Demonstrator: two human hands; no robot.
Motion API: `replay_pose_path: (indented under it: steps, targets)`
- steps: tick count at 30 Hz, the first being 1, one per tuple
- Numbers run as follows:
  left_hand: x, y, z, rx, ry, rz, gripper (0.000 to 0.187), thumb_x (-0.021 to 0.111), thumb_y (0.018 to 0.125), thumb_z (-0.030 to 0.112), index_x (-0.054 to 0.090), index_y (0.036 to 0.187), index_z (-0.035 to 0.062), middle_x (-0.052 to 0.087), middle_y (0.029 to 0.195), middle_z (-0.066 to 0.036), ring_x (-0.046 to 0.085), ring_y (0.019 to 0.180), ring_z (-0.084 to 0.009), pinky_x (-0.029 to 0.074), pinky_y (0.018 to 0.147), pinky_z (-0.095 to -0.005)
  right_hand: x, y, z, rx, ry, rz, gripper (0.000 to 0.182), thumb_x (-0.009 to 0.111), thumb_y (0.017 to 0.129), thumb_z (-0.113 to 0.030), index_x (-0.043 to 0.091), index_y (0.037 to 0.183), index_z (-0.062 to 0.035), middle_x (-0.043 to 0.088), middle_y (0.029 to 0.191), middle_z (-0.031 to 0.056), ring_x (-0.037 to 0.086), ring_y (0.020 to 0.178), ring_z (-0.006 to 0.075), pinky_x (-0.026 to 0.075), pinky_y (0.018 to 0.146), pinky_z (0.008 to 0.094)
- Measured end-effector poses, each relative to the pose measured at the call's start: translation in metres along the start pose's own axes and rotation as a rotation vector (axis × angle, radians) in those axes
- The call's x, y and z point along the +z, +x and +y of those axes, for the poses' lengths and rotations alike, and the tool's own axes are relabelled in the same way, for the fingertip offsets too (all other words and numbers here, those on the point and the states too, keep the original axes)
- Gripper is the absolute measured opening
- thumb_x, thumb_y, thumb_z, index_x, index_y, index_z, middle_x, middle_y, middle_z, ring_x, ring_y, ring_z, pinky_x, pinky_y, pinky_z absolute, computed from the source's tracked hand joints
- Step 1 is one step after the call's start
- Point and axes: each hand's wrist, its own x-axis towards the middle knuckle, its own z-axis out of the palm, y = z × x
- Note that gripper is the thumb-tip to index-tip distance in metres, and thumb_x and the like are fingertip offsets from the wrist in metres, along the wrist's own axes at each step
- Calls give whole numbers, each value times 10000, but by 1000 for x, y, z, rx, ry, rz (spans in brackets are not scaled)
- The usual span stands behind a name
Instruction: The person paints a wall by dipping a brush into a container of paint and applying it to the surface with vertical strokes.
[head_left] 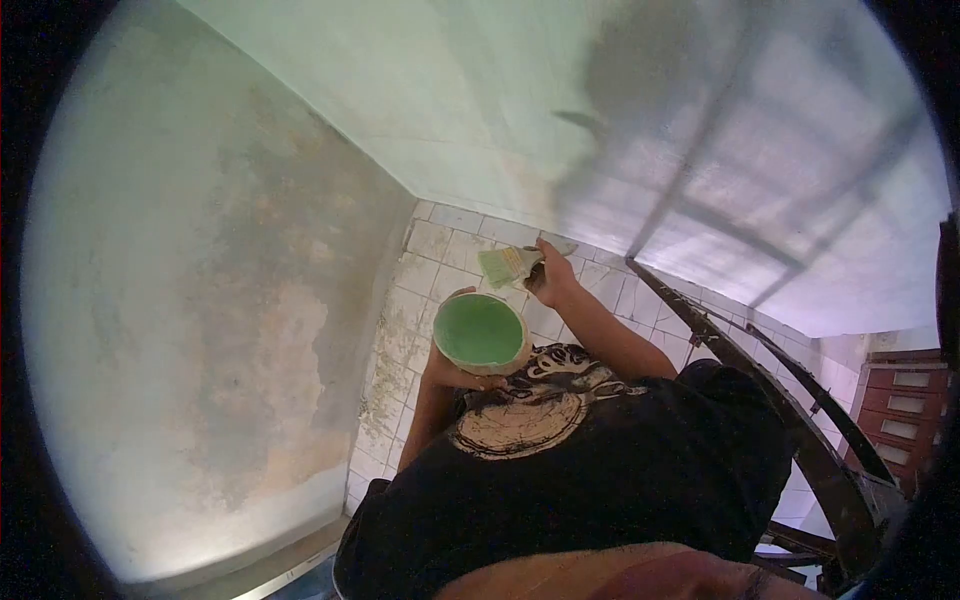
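My left hand (452, 375) is wrapped round the side and underside of a round tub of green paint (481, 330), held close to my chest. Most of its fingers are hidden behind the tub. My right hand (549, 276) grips a wide paintbrush (504, 266) by its handle, a little above and to the right of the tub. The brush's bristles look pale green and point left, apart from the paint. Dark smudges mark the right hand's fingers.
A stained, patchy wall (270, 330) stands on the left and a pale green wall (480, 110) ahead, with shadows across it. White floor tiles (410, 305) lie below, splattered near the left wall. A dark metal frame (740, 360) slants along my right, near a red-brown slatted panel (900, 405).
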Motion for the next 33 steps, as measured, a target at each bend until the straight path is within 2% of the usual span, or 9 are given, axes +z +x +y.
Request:
replay_pose_path:
  steps: [2, 4, 17, 20, 24, 29, 30, 31, 33]
  targets:
    - [-1, 4, 0, -22, 23, -8, 1178, 904, 364, 120, 247, 1330, -25, 531, 1164, -130, 527, 1086, -240, 430, 917, -376, -1, -3, -1, -2, 28, 5, 330, 525, 887, -361, 569, 994, -52, 585, 967, 98, 588, 850, 224, 496, 724, 359]
    - [-7, 7, -6, 35, 62, -111, 1215, 892, 411, 110, 176, 1393, 90, 464, 1228, -217, 498, 1126, -325, 437, 922, -456, -4, -4, -1, -2, 52, 14, 331, 526, 887, -360, 572, 992, -50, 583, 967, 98, 587, 845, 226, 494, 722, 364]
    - [-57, 15, -16, -71, -26, -140, 1203, 897, 413, 145, 181, 1377, 65, 463, 1231, -218, 497, 1129, -329, 446, 923, -454, -14, 26, 13, -75, 61, 156, 275, 533, 889, -304, 566, 1026, -67, 547, 997, 101, 543, 902, 216, 494, 746, 340]
    - [-75, 32, -11, -80, -3, -109, 1164, 902, 384, 136, 252, 1340, -7, 527, 1174, -122, 528, 1080, -230, 439, 901, -379, -21, 40, 22, -191, 37, 187, 248, 540, 893, -263, 562, 1035, -61, 544, 992, 93, 544, 912, 193, 510, 737, 307]
    - [-127, 57, -13, -64, -98, -172, 1141, 896, 388, 129, 269, 1334, 5, 519, 1185, -127, 523, 1088, -242, 445, 894, -386, -17, 78, 31, -340, 165, 187, 271, 569, 870, -209, 524, 1084, -49, 500, 1066, 117, 519, 982, 230, 517, 784, 321]
    - [-229, 101, -14, -98, -117, -431, 1128, 904, 383, 145, 289, 1320, 21, 514, 1192, -141, 515, 1101, -261, 445, 899, -405, 24, 144, 53, -573, 331, 267, 284, 573, 876, -208, 524, 1110, -53, 594, 955, 105, 603, 830, 227, 538, 734, 334]
    - [-254, 104, -16, -126, -169, -386, 1125, 905, 410, 178, 281, 1340, 67, 504, 1188, -179, 522, 1086, -298, 462, 881, -440, 42, 157, 61, -598, 367, 287, 284, 573, 876, -208, 524, 1110, -53, 594, 955, 105, 603, 830, 227, 538, 734, 334]
    - [-276, 117, -22, -142, -227, -341, 1122, 906, 438, 212, 273, 1359, 113, 493, 1184, -217, 529, 1071, -335, 479, 862, -475, 61, 173, 60, -685, 442, 307, 242, 564, 874, -191, 538, 1078, -65, 599, 934, 90, 603, 826, 202, 535, 739, 298]
    - [-324, 143, -19, -64, -146, -462, 1118, 912, 414, 204, 289, 1334, 84, 503, 1181, -200, 522, 1086, -317, 462, 880, -454, 87, 201, 65, -809, 516, 376, 236, 541, 880, -166, 535, 1101, -82, 589, 984, 82, 597, 865, 191, 528, 745, 273]
